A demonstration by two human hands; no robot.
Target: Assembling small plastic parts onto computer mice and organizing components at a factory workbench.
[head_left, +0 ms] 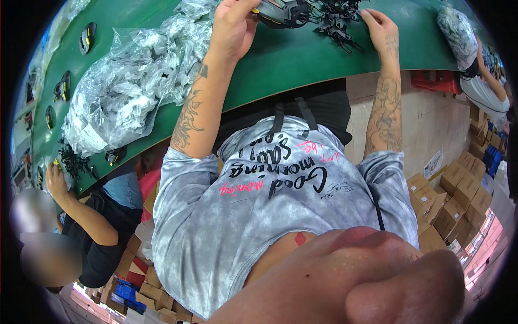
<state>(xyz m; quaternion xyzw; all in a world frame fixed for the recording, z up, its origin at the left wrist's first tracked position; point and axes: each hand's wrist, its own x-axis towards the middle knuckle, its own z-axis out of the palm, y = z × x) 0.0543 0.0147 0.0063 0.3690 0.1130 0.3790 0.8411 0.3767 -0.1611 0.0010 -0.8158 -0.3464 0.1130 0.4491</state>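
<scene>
At the top of the head view, my left hand is closed on the near end of a black and grey plastic shell with yellow trim. Part of that shell runs out of the picture. Beside it on the green table lies a tangled heap of small black plastic parts. My right hand is at the right edge of this heap, its thumb and fingers bent toward each other. Whatever is between those fingertips is too small or hidden to make out.
Large clear plastic bags bulge on the green table left of my left forearm. Similar shells lie farther left. A co-worker's hand works by another heap of black parts. Cardboard boxes are stacked at right.
</scene>
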